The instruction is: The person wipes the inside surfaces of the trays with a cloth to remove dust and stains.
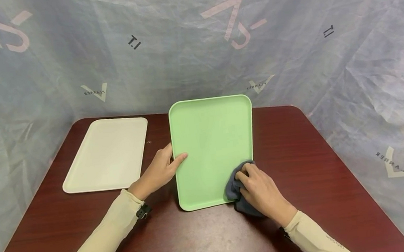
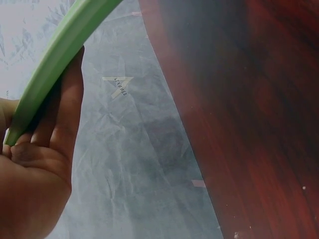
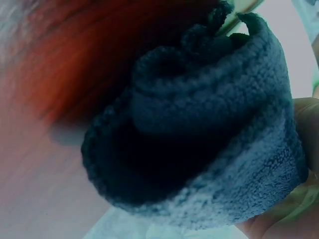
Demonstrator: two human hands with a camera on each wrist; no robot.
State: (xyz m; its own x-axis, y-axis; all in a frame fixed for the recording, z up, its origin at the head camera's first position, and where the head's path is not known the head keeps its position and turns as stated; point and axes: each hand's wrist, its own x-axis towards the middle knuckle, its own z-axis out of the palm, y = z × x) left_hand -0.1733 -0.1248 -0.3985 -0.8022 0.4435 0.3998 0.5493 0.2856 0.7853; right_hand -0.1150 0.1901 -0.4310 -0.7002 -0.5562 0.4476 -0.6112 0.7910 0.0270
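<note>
A light green tray stands nearly upright above the table, its inner face toward me. My left hand grips its left edge, thumb over the front; in the left wrist view the fingers lie behind the green rim. With my right hand I hold a bunched dark grey-blue cloth against the tray's lower right corner. Folds of that cloth fill most of the right wrist view and hide most of the right fingers.
A white tray lies flat on the left of the dark red wooden table. Grey printed sheeting hangs behind the table and along both sides. A dark band sits on the left wrist.
</note>
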